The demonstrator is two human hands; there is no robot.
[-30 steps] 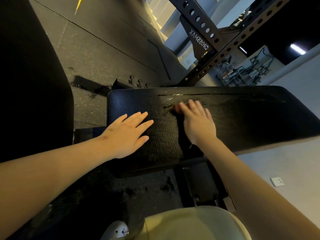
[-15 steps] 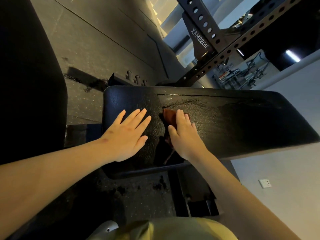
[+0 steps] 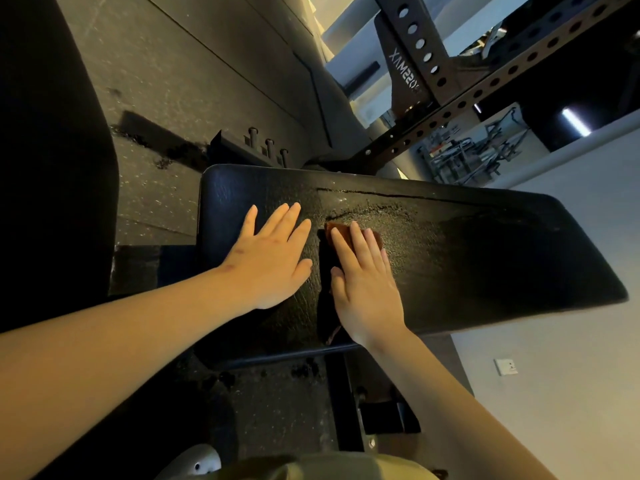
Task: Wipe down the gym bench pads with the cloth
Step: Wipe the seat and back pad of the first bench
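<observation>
A black textured bench pad [image 3: 485, 265] lies across the middle of the view, with a wet streak near its far edge. My right hand [image 3: 363, 282] presses flat on a brown cloth [image 3: 337, 228] on the pad; only the cloth's far edge shows past my fingertips. My left hand [image 3: 273, 258] rests flat on the pad just to the left, fingers straight and spread, holding nothing.
A second black pad [image 3: 52, 168] fills the left side. The bench frame [image 3: 346, 410] runs below the pad over a speckled rubber floor. A perforated steel rack [image 3: 433, 109] stands behind the bench. A white wall with a socket [image 3: 506, 367] is at the right.
My right hand slid the cloth back towards me and to the left across the pad, then a little forward again. My left hand stayed planted on the pad.
</observation>
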